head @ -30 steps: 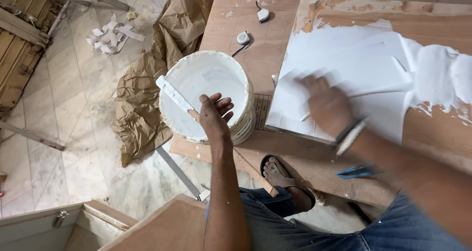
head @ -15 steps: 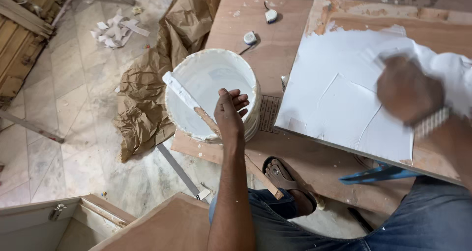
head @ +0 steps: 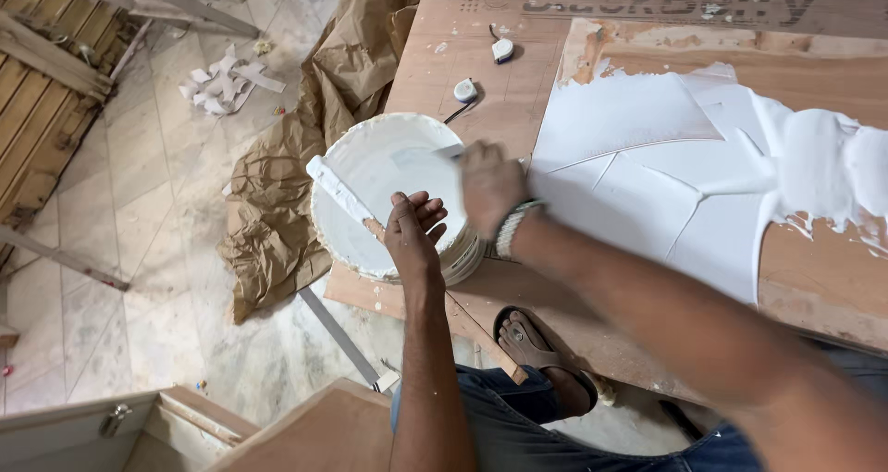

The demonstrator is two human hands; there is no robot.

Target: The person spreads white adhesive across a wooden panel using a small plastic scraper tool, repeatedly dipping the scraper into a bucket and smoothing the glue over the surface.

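One white bucket point(head: 393, 194) sits at the near left corner of a big brown board point(head: 481, 74), its side just inside the board's left edge, with marble floor point(head: 139, 278) dropping away at nine o'clock. The left hand point(head: 413, 231) rests on the bucket's rim at about five o'clock, fingers curled over the edge and gripping it. The right hand point(head: 490, 187) comes in from three o'clock over the rim, fingers closed on a small flat scraper point(head: 435, 155) whose blade reaches into the bucket; how much of the blade there is cannot be told. One paste-coated stick point(head: 338, 192) lies across the bucket from ten o'clock towards the left hand. At two to three o'clock of the bucket a wide spread of white paste point(head: 647, 167) covers a second board lying on the first; its right part is cut off by the frame. Crumpled brown paper point(head: 287, 185) crowds the bucket's nine o'clock side. Two small objects point(head: 465, 90) lie on bare wood at twelve o'clock, too small to identify. One sandalled foot point(head: 536, 347) shows at six o'clock.
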